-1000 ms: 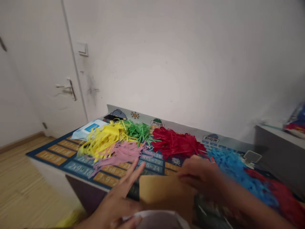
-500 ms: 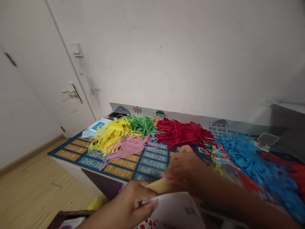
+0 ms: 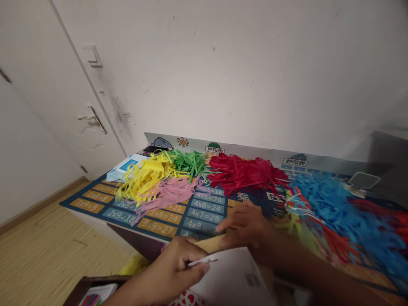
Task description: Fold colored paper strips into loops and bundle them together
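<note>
Fingers of the left hand (image 3: 174, 267) are clamped on the near-left corner of a white sheet (image 3: 231, 274), thumb over its edge. The right hand's fingers are bent over the upper edge of a tan card (image 3: 208, 244); whether they grip it is not clear. The right hand (image 3: 247, 225) lies just beyond the sheet, above the desk's near side.

Both pieces are low in the view, in front of the desk. The tan card's visible edge runs left to right, rising slightly to the right. The sheet's top edge points away from the body and its lower part runs out of view, so its long axis is uncertain.

A multiplication-chart mat (image 3: 87, 207) covers the desk, its far edge curled up against the white wall (image 3: 207, 85). On it lie 5 piles of paper strips: yellow (image 3: 145, 178), green (image 3: 190, 163), pink (image 3: 178, 191), red (image 3: 250, 173) and blue (image 3: 341, 212), with a tied multicoloured bundle (image 3: 310, 223) beside the blue. A pale-blue packet (image 3: 126, 165) touches the yellow pile.

At left are a white door with 1 lever handle (image 3: 92, 120), a light switch (image 3: 92, 56) and a wood-look floor (image 3: 38, 250).
</note>
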### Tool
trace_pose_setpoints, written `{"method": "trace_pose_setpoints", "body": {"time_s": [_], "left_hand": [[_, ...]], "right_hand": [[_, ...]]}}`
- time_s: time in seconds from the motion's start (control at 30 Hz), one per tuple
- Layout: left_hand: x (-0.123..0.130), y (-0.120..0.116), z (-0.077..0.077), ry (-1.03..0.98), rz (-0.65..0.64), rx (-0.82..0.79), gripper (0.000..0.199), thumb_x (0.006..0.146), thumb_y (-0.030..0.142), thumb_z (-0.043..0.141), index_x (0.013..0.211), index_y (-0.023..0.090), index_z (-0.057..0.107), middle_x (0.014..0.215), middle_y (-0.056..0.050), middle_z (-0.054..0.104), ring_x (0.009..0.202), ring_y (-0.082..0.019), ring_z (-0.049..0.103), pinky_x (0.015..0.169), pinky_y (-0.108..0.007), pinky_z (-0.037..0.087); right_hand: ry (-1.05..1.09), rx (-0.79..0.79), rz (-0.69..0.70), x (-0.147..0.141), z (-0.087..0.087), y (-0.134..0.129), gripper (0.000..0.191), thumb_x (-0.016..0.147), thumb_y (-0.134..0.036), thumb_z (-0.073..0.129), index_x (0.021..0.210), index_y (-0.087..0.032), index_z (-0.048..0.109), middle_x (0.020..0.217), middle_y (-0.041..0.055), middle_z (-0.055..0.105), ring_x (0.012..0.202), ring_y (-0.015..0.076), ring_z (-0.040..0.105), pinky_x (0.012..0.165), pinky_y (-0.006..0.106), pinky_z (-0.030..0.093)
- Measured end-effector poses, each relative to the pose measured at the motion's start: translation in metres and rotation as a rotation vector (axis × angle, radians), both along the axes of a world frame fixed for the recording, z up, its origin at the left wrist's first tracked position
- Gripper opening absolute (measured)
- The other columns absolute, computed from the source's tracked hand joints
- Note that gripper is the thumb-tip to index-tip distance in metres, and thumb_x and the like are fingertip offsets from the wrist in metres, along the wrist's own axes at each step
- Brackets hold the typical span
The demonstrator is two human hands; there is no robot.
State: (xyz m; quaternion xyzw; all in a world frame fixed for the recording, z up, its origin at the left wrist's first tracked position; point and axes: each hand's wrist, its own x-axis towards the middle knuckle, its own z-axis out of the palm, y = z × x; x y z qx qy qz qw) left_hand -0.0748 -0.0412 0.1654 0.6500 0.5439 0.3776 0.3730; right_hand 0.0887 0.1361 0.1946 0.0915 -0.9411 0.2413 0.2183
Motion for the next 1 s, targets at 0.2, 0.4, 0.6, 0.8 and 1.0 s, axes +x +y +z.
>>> {"method": "trace_pose_setpoints", "body": {"time_s": [0.2,0.4,0.6,0.8,1.0], "left_hand": [[-0.004,0.005,-0.012,-0.063,0.075,-0.021,0.047,0.092,0.043,0.045,0.056,0.020,0.027,0.055,0.005,0.026,0.051,-0.009,0.023,0.049,-0.025,0.018],[0.003,0.011,-0.016,0.008,0.128,0.019,0.044,0.093,0.041,0.043,0.057,0.019,0.032,0.057,0.004,0.031,0.053,-0.009,0.031,0.052,-0.023,0.023],[0.009,0.014,-0.023,-0.123,0.107,-0.092,0.046,0.091,0.050,0.046,0.059,0.018,0.041,0.061,0.003,0.035,0.056,-0.010,0.033,0.052,-0.022,0.025],[0.014,0.015,-0.040,-0.161,0.296,-0.129,0.049,0.087,0.055,0.052,0.059,0.014,0.056,0.059,0.002,0.041,0.057,-0.011,0.036,0.052,-0.021,0.029],[0.045,0.012,-0.056,-0.226,0.680,0.017,0.036,0.080,0.050,0.063,0.068,0.017,0.070,0.070,-0.001,0.064,0.076,-0.021,0.059,0.069,-0.025,0.046]], "right_hand": [[0.000,-0.645,-0.527,0.020,-0.012,0.000,0.036,0.082,-0.039,0.064,0.115,-0.025,0.067,0.107,0.0055,0.066,0.093,0.0219,0.061,0.080,0.033,0.048],[-0.096,-0.659,-0.599,0.023,-0.022,-0.038,0.078,0.075,-0.022,0.063,0.147,-0.023,0.032,0.075,-0.0035,0.059,0.066,0.0143,0.054,0.065,0.027,0.045],[0.003,-0.716,-0.513,0.016,-0.027,-0.030,0.079,0.075,-0.018,0.061,0.148,-0.021,0.030,0.071,-0.0051,0.057,0.062,0.0115,0.051,0.060,0.023,0.041],[0.288,-0.404,-0.795,0.040,-0.026,-0.029,0.066,0.071,-0.032,0.074,0.134,-0.029,0.053,0.117,0.0063,0.060,0.107,0.0268,0.056,0.092,0.041,0.046],[0.510,-0.916,-0.940,0.052,-0.064,-0.101,0.016,0.077,-0.039,0.072,0.085,-0.025,0.072,0.087,0.0040,0.071,0.075,0.0219,0.067,0.063,0.028,0.056]]}}
